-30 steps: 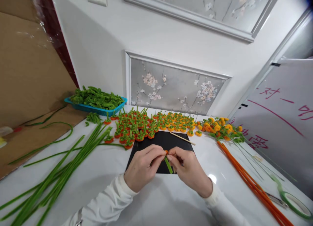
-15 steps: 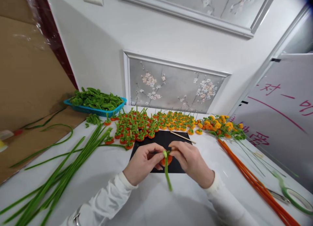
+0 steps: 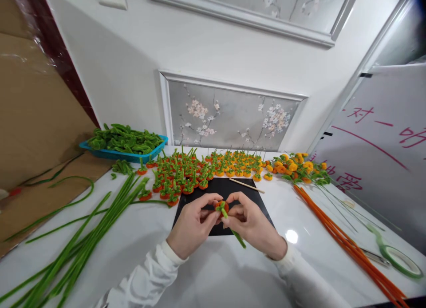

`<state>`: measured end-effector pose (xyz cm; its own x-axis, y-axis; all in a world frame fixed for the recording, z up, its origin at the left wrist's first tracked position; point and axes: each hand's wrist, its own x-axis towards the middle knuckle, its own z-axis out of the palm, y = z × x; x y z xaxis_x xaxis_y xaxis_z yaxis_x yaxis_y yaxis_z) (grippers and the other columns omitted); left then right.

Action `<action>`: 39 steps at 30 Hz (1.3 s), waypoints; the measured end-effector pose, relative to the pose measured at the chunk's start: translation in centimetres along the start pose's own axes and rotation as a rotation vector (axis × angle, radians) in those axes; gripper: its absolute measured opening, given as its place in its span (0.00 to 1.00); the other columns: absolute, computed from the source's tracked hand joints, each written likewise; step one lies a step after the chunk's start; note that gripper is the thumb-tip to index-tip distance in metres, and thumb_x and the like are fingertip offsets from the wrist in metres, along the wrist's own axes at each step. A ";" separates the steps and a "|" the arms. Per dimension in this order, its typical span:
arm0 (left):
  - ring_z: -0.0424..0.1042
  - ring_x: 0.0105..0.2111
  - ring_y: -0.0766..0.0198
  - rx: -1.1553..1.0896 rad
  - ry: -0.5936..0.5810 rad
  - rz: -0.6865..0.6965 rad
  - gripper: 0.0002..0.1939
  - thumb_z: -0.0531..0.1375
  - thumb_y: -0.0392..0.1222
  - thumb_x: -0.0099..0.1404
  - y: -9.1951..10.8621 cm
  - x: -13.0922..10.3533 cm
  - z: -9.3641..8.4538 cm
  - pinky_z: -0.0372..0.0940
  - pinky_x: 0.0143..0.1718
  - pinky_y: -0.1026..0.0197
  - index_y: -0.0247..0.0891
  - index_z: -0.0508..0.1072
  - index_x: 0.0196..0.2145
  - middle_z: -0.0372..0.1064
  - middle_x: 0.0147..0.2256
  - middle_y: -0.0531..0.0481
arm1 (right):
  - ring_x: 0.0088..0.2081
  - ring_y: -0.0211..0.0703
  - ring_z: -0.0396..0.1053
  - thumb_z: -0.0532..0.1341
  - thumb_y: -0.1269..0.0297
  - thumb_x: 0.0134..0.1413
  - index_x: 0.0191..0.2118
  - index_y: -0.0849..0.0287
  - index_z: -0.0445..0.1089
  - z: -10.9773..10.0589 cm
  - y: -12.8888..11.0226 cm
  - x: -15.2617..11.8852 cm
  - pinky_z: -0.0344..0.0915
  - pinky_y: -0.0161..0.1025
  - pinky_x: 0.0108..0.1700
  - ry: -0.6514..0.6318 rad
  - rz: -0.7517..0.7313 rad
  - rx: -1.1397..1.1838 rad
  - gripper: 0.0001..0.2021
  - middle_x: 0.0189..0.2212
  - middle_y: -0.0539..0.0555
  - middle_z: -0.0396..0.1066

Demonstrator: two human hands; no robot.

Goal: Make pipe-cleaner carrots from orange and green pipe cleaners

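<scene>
Between my hands, over the black mat (image 3: pixel 223 187), is a small orange pipe-cleaner flower (image 3: pixel 218 207) with green pieces at its middle. My left hand (image 3: pixel 196 221) pinches the flower from the left, thumb and fingertips closed on its edge. With thumb and index finger, my right hand (image 3: pixel 253 223) grips it from the right, close to the green part. A green pipe cleaner (image 3: pixel 238 239) hangs below the right fingers, sloping down to the right. The fingers hide part of the flower.
Rows of orange flowers (image 3: pixel 184 170) and yellow flowers (image 3: pixel 241 161) stand behind the mat, with a wooden stick (image 3: pixel 246 185). Leaves fill a blue tray (image 3: pixel 133 156). Green pipe cleaners (image 3: pixel 89 232) lie left; orange pipe cleaners (image 3: pixel 346 241), green tape (image 3: pixel 401 261) and a yellow bouquet (image 3: pixel 296 167) lie right.
The flower has been turned so its green middle faces me. My right fingers have moved onto it, and the green strand that hung straight down now slants right. The view has shifted slightly.
</scene>
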<state>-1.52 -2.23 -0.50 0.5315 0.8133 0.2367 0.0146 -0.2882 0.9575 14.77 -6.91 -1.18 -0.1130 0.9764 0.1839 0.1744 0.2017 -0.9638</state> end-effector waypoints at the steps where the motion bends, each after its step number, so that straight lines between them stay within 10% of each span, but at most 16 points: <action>1: 0.73 0.32 0.64 0.006 -0.024 -0.007 0.12 0.57 0.37 0.60 0.2 0.0 0.0 0.71 0.35 0.61 0.37 0.68 0.43 0.67 0.39 0.49 | 0.27 0.36 0.68 0.59 0.66 0.52 0.41 0.55 0.55 0.0 0.1 0.0 0.64 0.33 0.30 0.009 -0.006 -0.016 0.13 0.23 0.45 0.69; 10: 0.69 0.26 0.66 -0.008 -0.043 -0.137 0.08 0.58 0.43 0.58 0.7 0.7 -0.4 0.68 0.28 0.64 0.34 0.67 0.31 0.66 0.27 0.51 | 0.21 0.32 0.59 0.57 0.68 0.52 0.41 0.56 0.57 0.0 0.0 0.0 0.56 0.30 0.23 0.031 -0.092 -0.225 0.10 0.22 0.44 0.66; 39: 0.68 0.27 0.67 -0.085 0.019 -0.080 0.08 0.60 0.42 0.57 -0.5 0.4 0.1 0.69 0.29 0.64 0.35 0.66 0.30 0.63 0.28 0.53 | 0.26 0.36 0.68 0.66 0.56 0.43 0.32 0.61 0.69 0.7 1.0 0.9 0.70 0.37 0.33 0.172 0.039 0.321 0.14 0.25 0.49 0.68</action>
<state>-1.27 -1.80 -0.86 0.5151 0.8418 0.1611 -0.0162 -0.1783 0.9838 14.21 -5.92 -2.14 0.0591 0.9870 0.1495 -0.1439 0.1566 -0.9771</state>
